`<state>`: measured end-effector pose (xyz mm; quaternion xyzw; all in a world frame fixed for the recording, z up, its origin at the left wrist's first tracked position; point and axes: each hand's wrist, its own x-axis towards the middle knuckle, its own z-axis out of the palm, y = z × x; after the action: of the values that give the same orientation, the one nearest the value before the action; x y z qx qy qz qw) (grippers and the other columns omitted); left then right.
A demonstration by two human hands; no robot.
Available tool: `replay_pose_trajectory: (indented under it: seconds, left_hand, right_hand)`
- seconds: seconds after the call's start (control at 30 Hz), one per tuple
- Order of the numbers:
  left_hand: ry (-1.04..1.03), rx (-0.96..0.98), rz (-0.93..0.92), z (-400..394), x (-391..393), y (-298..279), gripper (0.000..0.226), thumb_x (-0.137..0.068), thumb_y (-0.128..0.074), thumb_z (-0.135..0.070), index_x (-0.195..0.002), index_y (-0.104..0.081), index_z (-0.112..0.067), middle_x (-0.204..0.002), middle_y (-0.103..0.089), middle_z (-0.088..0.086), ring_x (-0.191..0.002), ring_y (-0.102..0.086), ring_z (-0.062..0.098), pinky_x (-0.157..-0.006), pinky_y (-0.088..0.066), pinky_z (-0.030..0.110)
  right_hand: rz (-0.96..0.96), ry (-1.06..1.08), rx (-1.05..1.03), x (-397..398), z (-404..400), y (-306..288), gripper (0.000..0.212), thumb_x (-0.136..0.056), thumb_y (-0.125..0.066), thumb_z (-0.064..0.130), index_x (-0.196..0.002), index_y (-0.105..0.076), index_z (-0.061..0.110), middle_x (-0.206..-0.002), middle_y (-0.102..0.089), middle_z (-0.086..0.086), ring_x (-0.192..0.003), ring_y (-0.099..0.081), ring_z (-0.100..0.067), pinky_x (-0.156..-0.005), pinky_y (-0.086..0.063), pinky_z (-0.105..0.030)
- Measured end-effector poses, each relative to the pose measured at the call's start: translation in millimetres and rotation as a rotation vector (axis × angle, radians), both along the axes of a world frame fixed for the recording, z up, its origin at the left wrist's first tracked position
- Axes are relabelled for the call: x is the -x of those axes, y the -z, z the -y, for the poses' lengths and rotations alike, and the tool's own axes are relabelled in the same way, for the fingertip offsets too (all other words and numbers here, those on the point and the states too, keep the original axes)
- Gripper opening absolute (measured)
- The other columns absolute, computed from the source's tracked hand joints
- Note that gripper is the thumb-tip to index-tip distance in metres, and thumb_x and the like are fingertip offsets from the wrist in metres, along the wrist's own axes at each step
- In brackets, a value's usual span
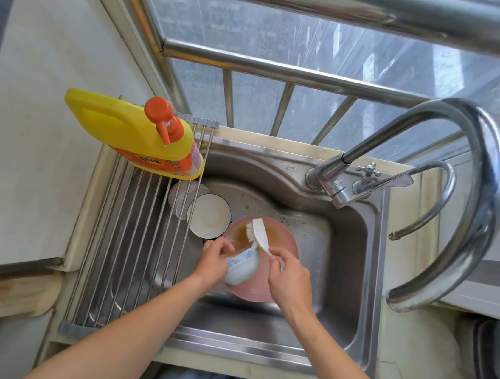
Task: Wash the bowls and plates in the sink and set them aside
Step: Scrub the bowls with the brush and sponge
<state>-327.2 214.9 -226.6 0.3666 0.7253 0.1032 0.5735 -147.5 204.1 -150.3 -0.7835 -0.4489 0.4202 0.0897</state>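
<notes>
Left hand grips a small white-and-blue ceramic bowl; just right of it, right hand grips a white plastic dish brush, bristles at the bowl's rim.

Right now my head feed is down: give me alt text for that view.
Over a steel sink, the left hand holds a small white bowl while the right hand grips a white dish brush above a dirty pink plate. Another white bowl sits in the sink, beside a drying rack carrying a yellow soap bottle.

sink rim stamp, detergent bottle label; both illegible
</notes>
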Motion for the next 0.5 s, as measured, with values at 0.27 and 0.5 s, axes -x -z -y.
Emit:
replay_pose_trajectory:
  seconds: [0.27,0.5]
  left_hand:
    - [0.423,-0.101,-0.136,20.1,-23.8,9.3,0.031,-0.084,-0.062,-0.006,-0.1,-0.07,-0.031,-0.131,-0.042,0.002,-0.132,-0.035,0.025,-0.121,-0.021,0.042]
    - [0.985,-0.221,-0.634,32.0,-29.5,2.9,0.041,-0.089,-0.041,0.004,-0.114,-0.063,-0.021,-0.102,-0.06,0.003,-0.116,-0.052,0.03,-0.119,0.005,0.066]
  right_hand:
    - [0.012,0.062,0.01,0.8,8.5,18.9,0.03,-0.103,-0.048,0.032,-0.125,-0.068,0.034,-0.109,-0.075,0.001,-0.102,-0.067,-0.028,-0.085,-0.054,-0.036]
    - [0.005,0.036,0.061,-12.2,19.8,33.7,0.029,-0.101,-0.048,0.035,-0.122,-0.066,0.04,-0.106,-0.075,0.005,-0.099,-0.068,-0.025,-0.084,-0.056,-0.037]
